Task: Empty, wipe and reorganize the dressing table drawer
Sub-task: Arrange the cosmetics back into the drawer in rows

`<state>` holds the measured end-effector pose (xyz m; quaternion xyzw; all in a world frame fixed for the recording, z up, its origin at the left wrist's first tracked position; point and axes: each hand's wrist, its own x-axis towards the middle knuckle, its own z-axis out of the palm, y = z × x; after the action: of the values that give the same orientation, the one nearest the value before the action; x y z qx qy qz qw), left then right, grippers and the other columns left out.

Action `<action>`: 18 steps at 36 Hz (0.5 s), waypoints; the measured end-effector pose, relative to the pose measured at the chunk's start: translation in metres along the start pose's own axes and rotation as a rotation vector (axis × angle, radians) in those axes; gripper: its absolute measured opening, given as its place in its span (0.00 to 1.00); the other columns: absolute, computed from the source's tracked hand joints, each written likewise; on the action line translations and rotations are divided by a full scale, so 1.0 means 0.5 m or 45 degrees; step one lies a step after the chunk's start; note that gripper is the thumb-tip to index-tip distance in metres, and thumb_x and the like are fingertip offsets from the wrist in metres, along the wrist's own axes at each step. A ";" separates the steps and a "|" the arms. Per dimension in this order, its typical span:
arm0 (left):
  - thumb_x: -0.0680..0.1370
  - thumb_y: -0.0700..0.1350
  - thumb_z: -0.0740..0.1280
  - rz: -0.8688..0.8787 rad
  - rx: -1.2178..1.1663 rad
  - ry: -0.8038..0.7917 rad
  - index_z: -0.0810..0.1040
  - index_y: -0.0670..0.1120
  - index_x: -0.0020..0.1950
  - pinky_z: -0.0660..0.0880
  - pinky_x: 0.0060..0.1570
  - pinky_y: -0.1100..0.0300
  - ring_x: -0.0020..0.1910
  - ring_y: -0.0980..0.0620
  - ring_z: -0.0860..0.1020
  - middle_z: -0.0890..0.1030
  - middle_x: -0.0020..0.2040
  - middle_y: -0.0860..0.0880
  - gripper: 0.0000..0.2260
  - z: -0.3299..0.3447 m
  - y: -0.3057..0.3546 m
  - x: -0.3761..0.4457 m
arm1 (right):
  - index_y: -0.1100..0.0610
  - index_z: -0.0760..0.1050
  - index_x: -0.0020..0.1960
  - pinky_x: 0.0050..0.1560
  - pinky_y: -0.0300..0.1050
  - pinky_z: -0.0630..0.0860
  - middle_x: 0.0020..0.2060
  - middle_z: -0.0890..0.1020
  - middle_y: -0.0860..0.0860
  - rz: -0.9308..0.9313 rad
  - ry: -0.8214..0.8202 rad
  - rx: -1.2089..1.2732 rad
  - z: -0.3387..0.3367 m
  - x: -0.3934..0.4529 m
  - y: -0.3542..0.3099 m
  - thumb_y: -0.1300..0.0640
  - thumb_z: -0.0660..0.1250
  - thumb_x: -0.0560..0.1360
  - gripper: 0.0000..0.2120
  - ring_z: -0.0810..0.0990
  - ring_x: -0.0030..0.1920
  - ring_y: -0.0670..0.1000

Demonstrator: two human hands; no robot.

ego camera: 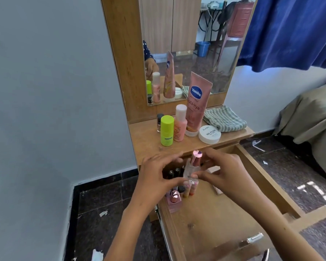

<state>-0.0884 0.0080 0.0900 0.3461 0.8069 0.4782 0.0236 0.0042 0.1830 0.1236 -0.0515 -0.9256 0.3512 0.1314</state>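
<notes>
Grey wall left, dark tiled floor with paper scraps, blue curtain (290, 31) top right, bed (312, 117) at right. Wooden desk (145, 136) with mirror (186, 44) against the wall.

Desk top, back to front: Vaseline tube (197, 102) upright near the mirror, striped cloth (224, 118) folded at the back right corner. Pink bottle (180, 123) just left of the tube, green bottle (167, 129) just beside that, a small dark-capped bottle (160, 122) behind the green one. White nail polish tub (209, 134) near the front edge, right of the tube.

Drawer (215, 213) pulled out toward me, below the desk's front edge. Its floor is mostly bare wood. Items grouped along its left side: dark-capped bottles (174, 172) at the back left, small pink and yellow tubes (189, 188) nearer, a pink perfume box (174, 201) closest to me at the left wall. A pale flat item (217, 190) sits mid-drawer, partly hidden by my right hand.

Both my hands are over the back of the drawer. Left hand (154, 178) and right hand (224, 174) both grip a clear perfume bottle (191, 170) with a rose-gold cap, fingertips pinching its base from each side. Bottle is upright, tilted slightly, above the tubes. Can't tell if it touches anything below.
</notes>
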 end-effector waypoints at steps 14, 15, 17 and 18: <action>0.74 0.46 0.71 -0.092 -0.026 0.231 0.79 0.58 0.56 0.65 0.49 0.81 0.52 0.69 0.75 0.78 0.50 0.66 0.12 -0.025 -0.014 -0.024 | 0.55 0.77 0.46 0.43 0.41 0.80 0.45 0.81 0.47 0.186 -0.435 -0.183 0.105 -0.032 0.075 0.59 0.79 0.65 0.14 0.82 0.41 0.42; 0.74 0.46 0.71 -0.100 -0.021 0.231 0.78 0.58 0.56 0.64 0.49 0.81 0.52 0.70 0.74 0.78 0.50 0.67 0.13 -0.025 -0.015 -0.025 | 0.55 0.77 0.47 0.44 0.43 0.80 0.45 0.81 0.47 0.176 -0.443 -0.194 0.111 -0.031 0.077 0.59 0.79 0.65 0.14 0.82 0.42 0.43; 0.75 0.46 0.70 -0.109 -0.014 0.231 0.78 0.58 0.58 0.63 0.50 0.82 0.53 0.70 0.74 0.78 0.51 0.66 0.13 -0.025 -0.017 -0.026 | 0.53 0.77 0.49 0.46 0.44 0.80 0.46 0.80 0.47 0.149 -0.443 -0.217 0.120 -0.031 0.078 0.59 0.78 0.66 0.15 0.81 0.43 0.46; 0.75 0.46 0.70 -0.115 -0.018 0.231 0.78 0.57 0.58 0.63 0.50 0.82 0.53 0.70 0.74 0.78 0.52 0.66 0.13 -0.025 -0.018 -0.027 | 0.52 0.78 0.50 0.47 0.44 0.80 0.47 0.80 0.47 0.143 -0.437 -0.234 0.123 -0.032 0.077 0.58 0.77 0.67 0.15 0.81 0.44 0.46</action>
<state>-0.0877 -0.0121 0.0858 0.2646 0.8169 0.5118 -0.0255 0.0023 0.1696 0.0506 -0.0542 -0.9582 0.2758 -0.0532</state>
